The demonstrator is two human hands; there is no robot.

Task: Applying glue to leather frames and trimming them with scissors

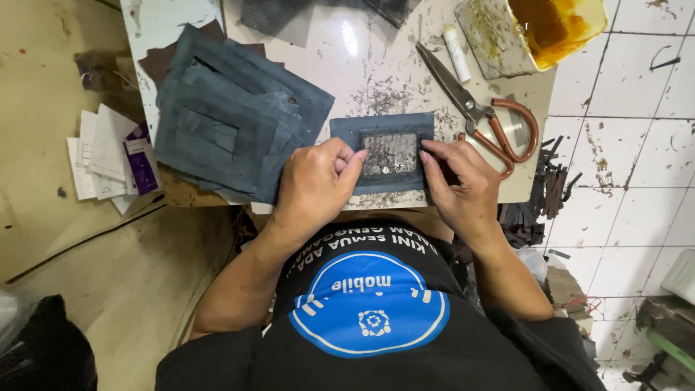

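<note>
1. container first: a yellow tub (561, 25) sits at the far right corner of the worktable (347, 65), well beyond the hands, with a dark amber liquid inside and smears of it down the inner wall; a grimy flat block (489, 36) lies against its near-left side.
2. dark grey frame piece (384, 152) lies flat on the table between both hands; it is a rectangle with a rectangular window cut in the middle, and the scuffed, speckled table surface shows through that window.
3. left hand (315, 181) rests palm down on the frame's left border, fingers curled together, thumb tip pressing at the window's left edge.
4. right hand (460, 181) lies on the right border, fingers pressed flat and close together at the window's right edge; neither hand pinches or lifts the piece.
5. left of the left hand, a loose stack of similar dark grey cut pieces (232, 116) fans out.
6. just beyond the right hand lie scissors (478, 116) with brown handles, and a small white stick (456, 52) farther off.
</note>
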